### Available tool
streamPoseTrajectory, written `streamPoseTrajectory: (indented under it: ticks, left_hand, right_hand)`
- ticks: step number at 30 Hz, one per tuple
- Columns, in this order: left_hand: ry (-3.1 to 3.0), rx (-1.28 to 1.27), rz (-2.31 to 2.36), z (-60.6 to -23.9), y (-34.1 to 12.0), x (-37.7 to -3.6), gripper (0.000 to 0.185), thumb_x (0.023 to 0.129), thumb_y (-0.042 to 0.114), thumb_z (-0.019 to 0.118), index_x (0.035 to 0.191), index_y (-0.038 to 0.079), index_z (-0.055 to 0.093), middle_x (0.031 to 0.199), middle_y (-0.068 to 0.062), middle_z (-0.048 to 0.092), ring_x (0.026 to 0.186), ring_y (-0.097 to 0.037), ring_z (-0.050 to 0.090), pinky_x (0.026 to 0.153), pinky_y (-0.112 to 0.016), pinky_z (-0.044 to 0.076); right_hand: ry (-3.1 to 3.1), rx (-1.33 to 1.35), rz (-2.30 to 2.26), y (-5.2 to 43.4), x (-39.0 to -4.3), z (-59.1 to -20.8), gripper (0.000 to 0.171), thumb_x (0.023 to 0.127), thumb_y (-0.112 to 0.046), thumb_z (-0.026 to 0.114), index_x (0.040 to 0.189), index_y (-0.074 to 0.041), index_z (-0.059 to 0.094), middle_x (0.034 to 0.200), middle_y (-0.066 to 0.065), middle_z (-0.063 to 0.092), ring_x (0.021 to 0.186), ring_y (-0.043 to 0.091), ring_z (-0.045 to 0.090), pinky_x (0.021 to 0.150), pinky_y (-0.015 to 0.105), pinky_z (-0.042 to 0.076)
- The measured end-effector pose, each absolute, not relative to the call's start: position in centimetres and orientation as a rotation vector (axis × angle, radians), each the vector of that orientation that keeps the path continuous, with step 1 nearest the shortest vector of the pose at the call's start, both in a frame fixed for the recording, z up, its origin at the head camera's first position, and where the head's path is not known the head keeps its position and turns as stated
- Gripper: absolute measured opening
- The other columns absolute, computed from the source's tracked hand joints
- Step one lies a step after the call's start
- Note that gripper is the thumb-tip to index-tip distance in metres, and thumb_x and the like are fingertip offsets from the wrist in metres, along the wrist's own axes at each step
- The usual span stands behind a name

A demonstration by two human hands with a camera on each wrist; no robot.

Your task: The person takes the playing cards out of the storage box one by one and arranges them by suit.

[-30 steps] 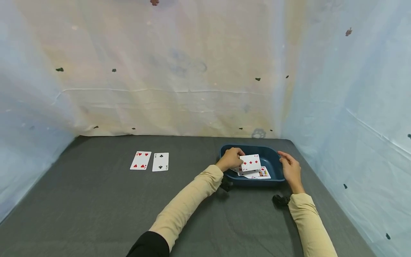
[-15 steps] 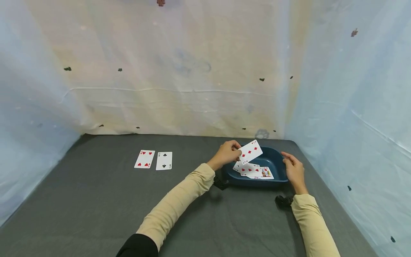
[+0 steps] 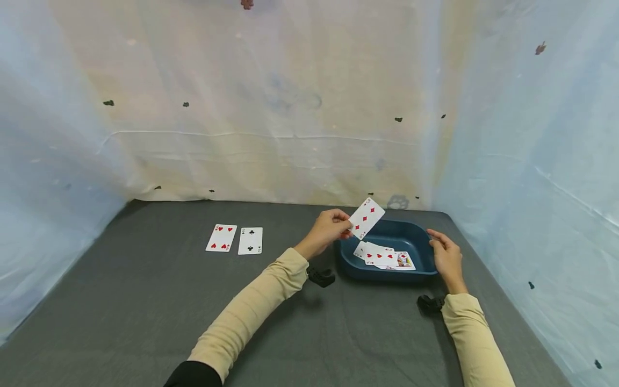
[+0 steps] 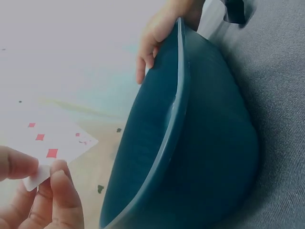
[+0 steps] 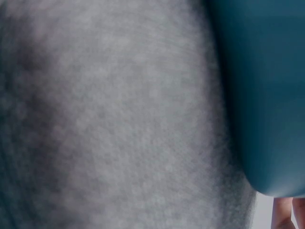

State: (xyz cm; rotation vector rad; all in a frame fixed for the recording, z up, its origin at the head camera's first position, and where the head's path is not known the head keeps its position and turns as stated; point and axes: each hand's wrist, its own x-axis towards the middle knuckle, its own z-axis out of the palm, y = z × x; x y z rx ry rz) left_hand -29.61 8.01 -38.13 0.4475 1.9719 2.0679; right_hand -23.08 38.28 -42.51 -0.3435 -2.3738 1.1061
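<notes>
My left hand (image 3: 328, 231) pinches a three of diamonds playing card (image 3: 366, 217) between thumb and fingers, raised over the left side of a blue plastic basin (image 3: 387, 276). The same card (image 4: 52, 143) shows tilted in the left wrist view, beside the basin's open side. Inside the basin lie several overlapping cards, among them a hearts card (image 3: 379, 257) and a face card (image 3: 405, 260). My right hand (image 3: 447, 258) holds the basin's right rim with thumb and fingers; in the right wrist view only two of its fingers (image 5: 282, 212) show below the basin's end.
A four of hearts (image 3: 221, 238) and a two of clubs (image 3: 250, 240) lie face up side by side on the grey cloth-covered table (image 3: 159, 301), left of the basin. Patterned fabric (image 3: 271, 107) hangs behind and on both sides.
My left hand has lifted the three of diamonds up from the cards in the basin and moved it left, tilting it. My right hand stays at the basin's rim.
</notes>
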Motion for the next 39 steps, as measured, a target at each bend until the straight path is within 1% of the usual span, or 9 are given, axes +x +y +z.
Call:
streamPoseTrajectory:
  ticks: [2,6,8,10,13,16,23,30,39]
  left_hand:
    - [1.983,0.432,2.094,-38.1,7.5,-29.6,0.008,0.090,0.001,0.063,0.096,-0.003,0.060,0.079,-0.012,0.066,0.071,-0.025,0.066,0.068,-0.034,0.055]
    - [1.993,0.404,2.133,-38.2,6.5,-29.4,0.010,0.090,0.001,0.062,0.098,-0.004,0.060,0.081,-0.012,0.067,0.077,-0.030,0.066,0.075,-0.041,0.055]
    - [1.980,0.393,2.159,-38.3,6.0,-29.4,0.012,0.089,0.000,0.062,0.100,-0.004,0.059,0.082,-0.012,0.066,0.077,-0.030,0.066,0.076,-0.042,0.054]
    - [1.947,0.382,2.194,-38.4,5.5,-29.4,0.016,0.089,-0.002,0.062,0.104,-0.004,0.058,0.081,-0.012,0.066,0.075,-0.029,0.066,0.074,-0.039,0.054]
    - [1.888,0.380,2.244,-38.3,4.6,-29.1,0.022,0.087,-0.007,0.061,0.109,-0.006,0.056,0.078,-0.011,0.065,0.068,-0.023,0.064,0.067,-0.031,0.053]
    - [1.852,0.371,2.279,-38.5,3.6,-29.0,0.024,0.087,-0.009,0.059,0.110,-0.007,0.055,0.076,-0.010,0.064,0.064,-0.018,0.063,0.060,-0.024,0.051]
    - [1.823,0.267,2.344,-39.5,1.4,-29.1,0.020,0.086,-0.010,0.056,0.104,-0.005,0.054,0.077,-0.009,0.060,0.066,-0.021,0.063,0.058,-0.023,0.051]
    - [1.861,0.177,2.337,-40.3,-0.9,-29.0,0.016,0.087,-0.008,0.054,0.103,-0.004,0.053,0.078,-0.010,0.061,0.064,-0.017,0.063,0.064,-0.030,0.053]
    - [1.988,0.050,2.257,-41.8,-3.6,-28.7,0.016,0.088,-0.002,0.057,0.104,-0.002,0.054,0.080,-0.010,0.061,0.066,-0.018,0.064,0.057,-0.026,0.052]
  right_hand:
    - [-2.368,-0.337,1.112,38.3,-23.1,-42.5,0.034,0.100,-0.014,0.046,0.128,-0.005,0.062,0.118,0.019,0.064,0.083,0.016,0.048,0.075,0.034,0.032]
    - [-2.375,-0.340,1.111,38.2,-23.1,-42.6,0.034,0.100,-0.014,0.045,0.129,-0.004,0.061,0.120,0.019,0.064,0.092,0.020,0.051,0.078,0.034,0.033]
    - [-2.378,-0.345,1.111,38.2,-23.1,-42.7,0.034,0.101,-0.015,0.045,0.129,-0.005,0.061,0.119,0.018,0.064,0.087,0.019,0.051,0.075,0.033,0.034]
    - [-2.384,-0.351,1.105,38.3,-23.1,-42.7,0.035,0.101,-0.016,0.044,0.130,-0.006,0.061,0.118,0.017,0.065,0.079,0.016,0.050,0.070,0.031,0.035]
    - [-2.393,-0.348,1.094,38.5,-23.1,-42.7,0.035,0.102,-0.017,0.043,0.130,-0.007,0.061,0.115,0.017,0.065,0.064,0.013,0.045,0.061,0.029,0.033]
    - [-2.401,-0.343,1.088,38.6,-23.0,-42.7,0.035,0.102,-0.017,0.042,0.130,-0.007,0.061,0.113,0.017,0.066,0.057,0.011,0.041,0.059,0.030,0.032]
    - [-2.407,-0.347,1.105,38.5,-23.0,-42.7,0.036,0.102,-0.018,0.042,0.131,-0.007,0.060,0.115,0.017,0.065,0.056,0.010,0.041,0.057,0.028,0.033]
    - [-2.413,-0.352,1.116,38.6,-22.9,-42.5,0.036,0.103,-0.019,0.042,0.133,-0.007,0.059,0.116,0.017,0.064,0.053,0.008,0.040,0.056,0.028,0.033]
    - [-2.413,-0.362,1.122,38.5,-22.9,-42.3,0.036,0.102,-0.019,0.043,0.133,-0.008,0.059,0.120,0.016,0.063,0.062,0.009,0.044,0.060,0.027,0.034]
